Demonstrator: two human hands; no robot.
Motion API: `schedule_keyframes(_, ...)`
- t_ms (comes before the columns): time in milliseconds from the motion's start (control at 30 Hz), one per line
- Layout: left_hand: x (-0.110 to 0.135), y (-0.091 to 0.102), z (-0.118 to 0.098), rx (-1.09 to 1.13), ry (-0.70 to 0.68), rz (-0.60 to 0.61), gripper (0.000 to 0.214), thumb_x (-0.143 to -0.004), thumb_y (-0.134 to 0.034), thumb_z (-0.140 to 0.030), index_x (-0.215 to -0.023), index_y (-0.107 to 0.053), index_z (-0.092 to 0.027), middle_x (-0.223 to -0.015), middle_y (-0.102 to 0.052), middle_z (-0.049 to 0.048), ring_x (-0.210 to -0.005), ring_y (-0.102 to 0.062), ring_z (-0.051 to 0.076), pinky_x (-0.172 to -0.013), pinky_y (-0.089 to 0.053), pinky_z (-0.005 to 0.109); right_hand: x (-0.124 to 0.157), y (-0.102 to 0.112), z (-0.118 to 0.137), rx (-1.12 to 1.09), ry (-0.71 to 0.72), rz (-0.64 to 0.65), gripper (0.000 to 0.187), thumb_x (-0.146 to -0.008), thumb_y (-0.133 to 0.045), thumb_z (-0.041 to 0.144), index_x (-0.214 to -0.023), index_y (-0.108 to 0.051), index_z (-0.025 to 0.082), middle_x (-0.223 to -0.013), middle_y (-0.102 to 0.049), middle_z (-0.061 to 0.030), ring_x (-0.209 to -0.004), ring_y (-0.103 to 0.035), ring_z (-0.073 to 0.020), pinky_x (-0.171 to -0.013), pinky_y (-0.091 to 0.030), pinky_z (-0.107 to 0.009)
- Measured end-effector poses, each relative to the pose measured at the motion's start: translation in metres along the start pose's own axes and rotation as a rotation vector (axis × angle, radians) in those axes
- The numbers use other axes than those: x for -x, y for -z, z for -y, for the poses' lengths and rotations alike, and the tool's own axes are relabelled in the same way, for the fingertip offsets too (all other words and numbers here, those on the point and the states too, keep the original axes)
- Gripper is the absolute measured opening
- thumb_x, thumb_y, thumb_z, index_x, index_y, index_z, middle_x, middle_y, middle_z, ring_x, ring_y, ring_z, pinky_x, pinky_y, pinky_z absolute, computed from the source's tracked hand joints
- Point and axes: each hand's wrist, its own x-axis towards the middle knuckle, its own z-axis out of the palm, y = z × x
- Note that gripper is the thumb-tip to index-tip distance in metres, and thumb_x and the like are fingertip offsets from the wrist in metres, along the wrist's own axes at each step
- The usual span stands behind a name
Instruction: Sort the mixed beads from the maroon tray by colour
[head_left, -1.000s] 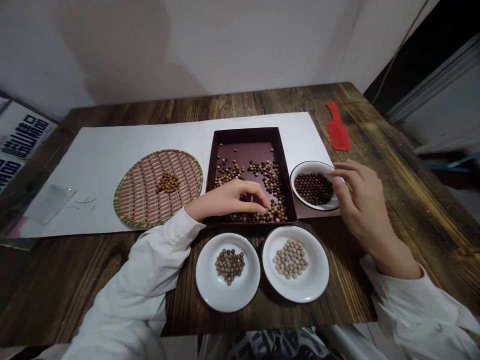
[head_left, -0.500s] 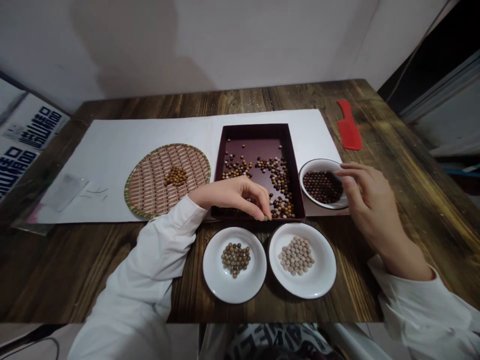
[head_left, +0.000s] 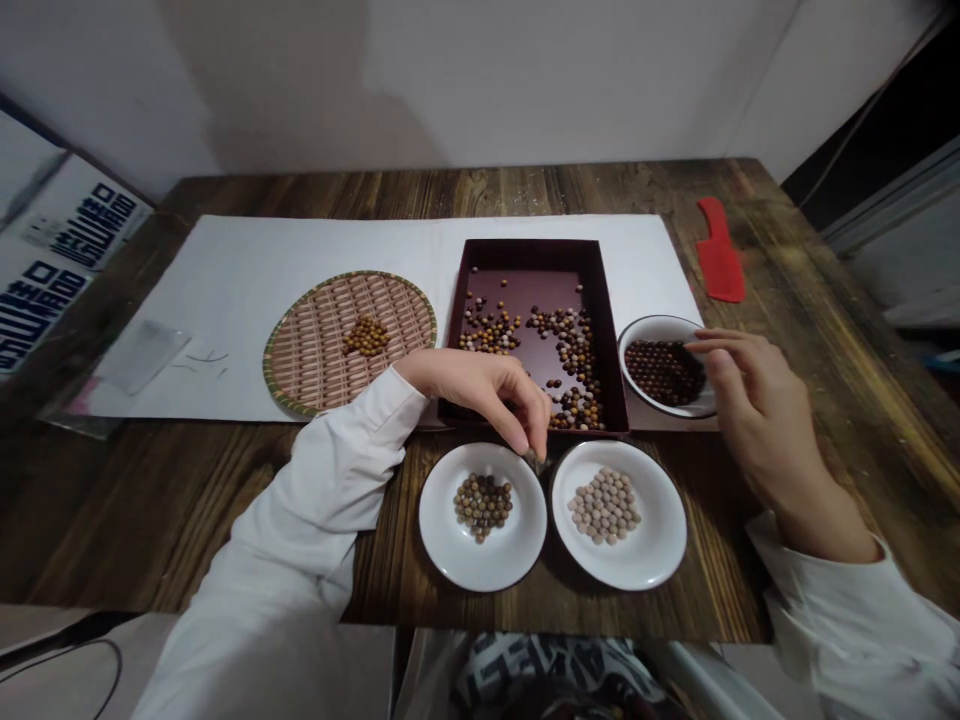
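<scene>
My left hand is closed in a pinch on a small bead just past the near edge of the dark red box. Below it stands a white plate of speckled brown-green beads, with a second plate of pale beads to its right. My right hand is open, fingertips over the rim of a white bowl that holds dark brown beads. Mixed beads lie scattered in the box, partly hidden by my left hand.
Left of the box, a round woven tray carries yellow-brown beads. White paper lies under tray and box. A red comb rests at the right. A clear plastic bag and printed boxes are at the left.
My left hand has moved toward me with the bead, from the box's near edge to the far rim of the brown-green beads' plate. My right hand stays by the bowl. The whole view has shifted slightly.
</scene>
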Motion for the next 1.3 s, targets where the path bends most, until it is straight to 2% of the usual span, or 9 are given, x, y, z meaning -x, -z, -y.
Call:
schedule_keyframes(100, -0.0024, 0.0017, 0.0025, 0.011, -0.029, 0.076, 0.014, -0.080, -0.074, -0.023, -0.091, -0.080, -0.017, -0.092, -0.073, 0.0066, -0.087, -0.064, 0.014, -0.083, -0.049, 0.019, 0.0002, -0.0001, -0.0006, -0.018, -0.002, -0.010, 0.034, -0.098, -0.040, 0.043, -0.102, -0.066, 0.022, -0.115, -0.067, -0.0126, -0.112, -0.061, -0.0265, -0.098, -0.045, -0.050)
schedule_keyframes(300, -0.0023, 0.0021, 0.0017, 0.012, -0.022, 0.121, 0.013, -0.080, -0.074, -0.023, -0.091, -0.081, -0.018, -0.092, -0.072, 0.0061, -0.086, -0.063, 0.014, -0.083, -0.048, 0.020, 0.0010, -0.0019, 0.0005, -0.028, -0.009, -0.021, 0.037, -0.099, -0.040, 0.042, -0.102, -0.068, 0.018, -0.114, -0.067, -0.0153, -0.111, -0.061, -0.0268, -0.097, -0.046, -0.050)
schedule_keyframes(700, -0.0030, 0.0017, 0.0002, -0.024, -0.013, 0.100, 0.012, -0.079, -0.073, -0.021, -0.088, -0.081, -0.021, -0.091, -0.073, 0.0063, -0.086, -0.061, 0.016, -0.082, -0.048, 0.024, 0.0016, -0.0012, 0.0012, -0.031, -0.014, -0.019, 0.036, -0.098, -0.040, 0.041, -0.102, -0.068, 0.019, -0.115, -0.067, -0.0150, -0.113, -0.061, -0.0266, -0.099, -0.045, -0.050)
schedule_keyframes(867, -0.0030, 0.0017, 0.0002, -0.037, 0.017, 0.076, 0.014, -0.077, -0.075, -0.023, -0.090, -0.080, -0.021, -0.091, -0.072, 0.0054, -0.077, -0.058, 0.014, -0.071, -0.046, 0.022, 0.0011, -0.0015, 0.0024, -0.031, -0.010, -0.017, 0.036, -0.099, -0.041, 0.041, -0.101, -0.068, 0.018, -0.114, -0.068, -0.0151, -0.113, -0.061, -0.0266, -0.099, -0.045, -0.050)
schedule_keyframes(1033, -0.0033, 0.0004, 0.0016, 0.060, 0.044, 0.051, 0.017, -0.074, -0.078, -0.022, -0.090, -0.079, -0.020, -0.080, -0.070, 0.0032, -0.072, -0.058, 0.012, -0.066, -0.045, 0.020, 0.0012, -0.0010, 0.0027, -0.035, -0.018, -0.017, 0.037, -0.098, -0.041, 0.042, -0.102, -0.068, 0.017, -0.115, -0.067, -0.0159, -0.113, -0.061, -0.0272, -0.098, -0.045, -0.050)
schedule_keyframes(1300, -0.0023, -0.0008, 0.0054, 0.126, 0.052, 0.050, 0.020, -0.075, -0.079, -0.023, -0.094, -0.076, -0.018, -0.084, -0.072, 0.0032, -0.075, -0.062, 0.011, -0.068, -0.046, 0.019, 0.0011, -0.0008, 0.0033, -0.030, -0.022, -0.013, 0.036, -0.098, -0.041, 0.041, -0.102, -0.068, 0.017, -0.115, -0.067, -0.0159, -0.113, -0.061, -0.0272, -0.099, -0.045, -0.050)
